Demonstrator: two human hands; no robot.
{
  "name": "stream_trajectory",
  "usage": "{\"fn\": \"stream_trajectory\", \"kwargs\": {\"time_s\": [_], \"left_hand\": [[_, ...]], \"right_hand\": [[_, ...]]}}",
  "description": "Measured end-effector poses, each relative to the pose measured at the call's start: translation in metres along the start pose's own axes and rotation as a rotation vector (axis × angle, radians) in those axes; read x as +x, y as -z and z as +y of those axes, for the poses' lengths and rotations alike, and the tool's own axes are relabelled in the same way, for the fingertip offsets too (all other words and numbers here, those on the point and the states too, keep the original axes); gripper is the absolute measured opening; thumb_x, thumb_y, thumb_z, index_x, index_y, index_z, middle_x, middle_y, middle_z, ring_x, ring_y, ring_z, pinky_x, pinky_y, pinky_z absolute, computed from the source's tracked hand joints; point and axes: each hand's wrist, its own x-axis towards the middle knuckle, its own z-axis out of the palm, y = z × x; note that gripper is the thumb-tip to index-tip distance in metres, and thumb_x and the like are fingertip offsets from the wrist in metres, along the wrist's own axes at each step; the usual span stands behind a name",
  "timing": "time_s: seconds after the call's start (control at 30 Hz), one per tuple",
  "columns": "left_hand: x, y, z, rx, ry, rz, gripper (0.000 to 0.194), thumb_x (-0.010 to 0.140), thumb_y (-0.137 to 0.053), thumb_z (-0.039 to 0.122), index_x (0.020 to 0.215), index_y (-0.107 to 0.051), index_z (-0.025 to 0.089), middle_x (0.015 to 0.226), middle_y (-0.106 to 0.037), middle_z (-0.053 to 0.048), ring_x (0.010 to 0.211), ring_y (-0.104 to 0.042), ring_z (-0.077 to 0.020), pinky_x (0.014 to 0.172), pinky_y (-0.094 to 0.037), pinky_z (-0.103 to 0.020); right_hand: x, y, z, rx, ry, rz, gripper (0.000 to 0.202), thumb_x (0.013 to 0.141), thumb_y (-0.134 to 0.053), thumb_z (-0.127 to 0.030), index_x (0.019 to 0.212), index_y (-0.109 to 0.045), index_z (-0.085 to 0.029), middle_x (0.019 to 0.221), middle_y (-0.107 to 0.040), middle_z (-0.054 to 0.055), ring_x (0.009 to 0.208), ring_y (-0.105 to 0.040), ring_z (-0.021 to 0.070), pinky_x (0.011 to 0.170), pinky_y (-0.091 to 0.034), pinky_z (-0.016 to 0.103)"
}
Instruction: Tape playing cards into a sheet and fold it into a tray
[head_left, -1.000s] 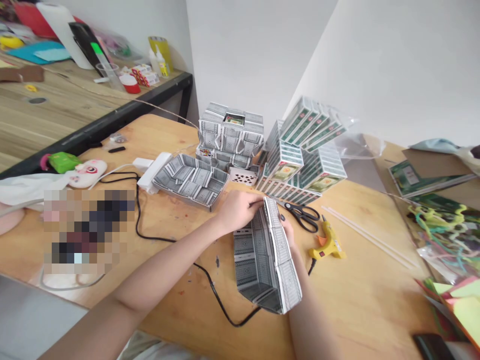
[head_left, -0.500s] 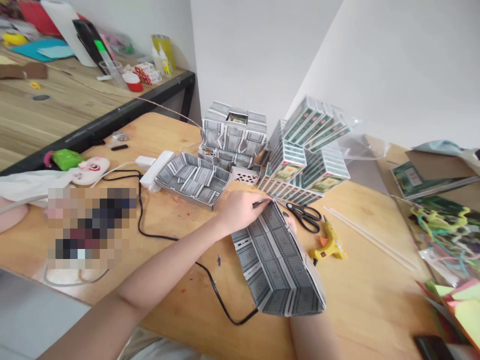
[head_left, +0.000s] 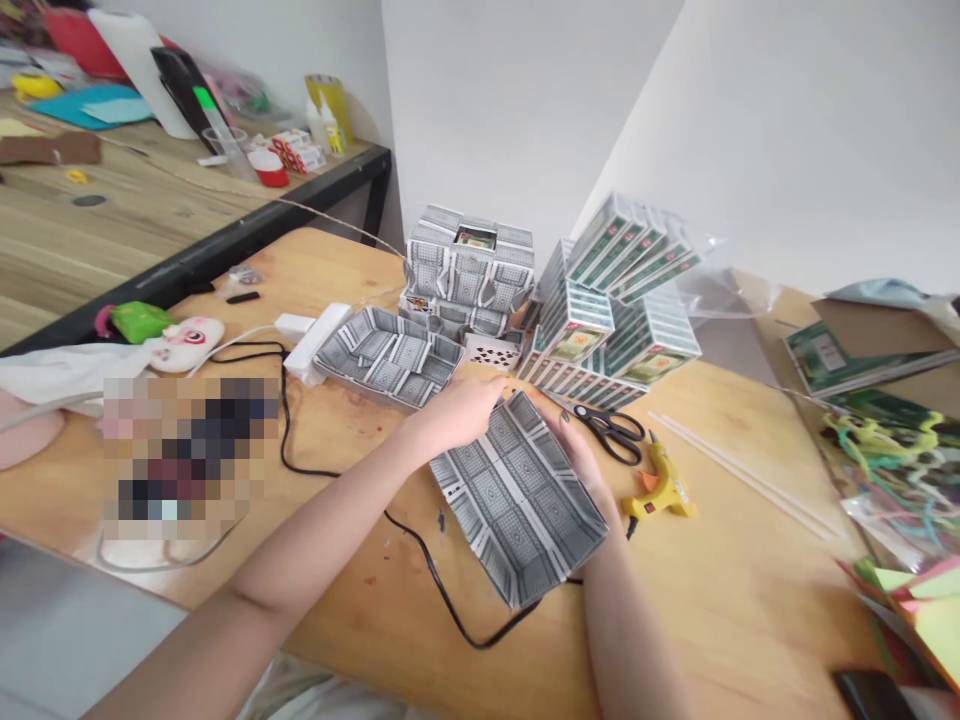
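Note:
An open tray (head_left: 517,490) made of grey-backed playing cards is tilted above the table, its inside facing me. My left hand (head_left: 461,412) is closed at its upper left edge, with some fingertips hidden. My right hand (head_left: 581,455) is wrapped round the right wall, supporting it from outside. A second card tray (head_left: 386,355) lies just beyond my left hand. Behind that stands a larger boxy structure of cards (head_left: 470,265), with a loose face-up card (head_left: 491,352) at its foot. Black-handled scissors (head_left: 615,435) and a yellow glue gun (head_left: 661,485) lie right of my right hand.
Green-and-white card packs (head_left: 577,325) are stacked at the back. Two thin glue sticks (head_left: 739,470) lie to the right. A black cable (head_left: 427,570) runs below the held tray. A white power strip (head_left: 319,340) is by the second tray. Coloured papers (head_left: 930,610) sit at right.
The held tray has turned and moved slightly left, showing more of its inside. My left hand has shifted left and down along its edge. More of my right hand now shows.

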Motion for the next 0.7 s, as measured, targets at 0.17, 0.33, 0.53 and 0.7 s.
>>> {"fn": "stream_trajectory", "kwargs": {"time_s": [0.17, 0.33, 0.53, 0.7], "left_hand": [[-0.001, 0.008, -0.003, -0.084, -0.061, -0.284, 0.043, 0.074, -0.046, 0.005, 0.114, -0.051, 0.021, 0.099, -0.065, -0.005, 0.086, -0.061, -0.0181, 0.069, -0.044, -0.024], [0.003, 0.016, -0.004, -0.152, -0.054, -0.303, 0.029, 0.081, -0.044, 0.012, 0.103, -0.06, 0.022, 0.105, -0.065, -0.001, 0.095, -0.058, -0.016, 0.08, -0.041, -0.024], [0.009, 0.012, -0.005, -0.104, -0.014, -0.145, 0.025, 0.086, -0.04, 0.017, 0.087, -0.065, 0.015, 0.082, -0.067, -0.004, 0.075, -0.06, -0.0153, 0.069, -0.041, -0.025], [0.012, 0.011, -0.002, -0.116, 0.002, -0.009, 0.023, 0.082, -0.042, 0.01, 0.075, -0.063, 0.014, 0.072, -0.064, -0.003, 0.068, -0.056, -0.013, 0.066, -0.038, -0.023]], "right_hand": [[0.008, 0.01, 0.005, -0.019, -0.027, -0.308, 0.065, 0.064, -0.068, -0.038, 0.126, -0.046, -0.033, 0.131, -0.049, -0.002, 0.122, -0.043, 0.0219, 0.103, -0.032, 0.038], [0.01, 0.019, 0.008, -0.102, -0.046, -0.297, 0.049, 0.067, -0.065, -0.034, 0.116, -0.057, -0.029, 0.129, -0.052, -0.003, 0.122, -0.042, 0.0246, 0.106, -0.027, 0.038], [0.013, 0.022, 0.011, -0.099, -0.049, -0.216, 0.048, 0.065, -0.059, -0.025, 0.114, -0.059, -0.026, 0.125, -0.055, -0.003, 0.12, -0.045, 0.025, 0.102, -0.03, 0.035], [0.015, 0.023, 0.014, -0.114, -0.014, -0.109, 0.047, 0.063, -0.053, -0.025, 0.109, -0.062, -0.024, 0.117, -0.061, -0.003, 0.113, -0.05, 0.0265, 0.097, -0.035, 0.037]]}}
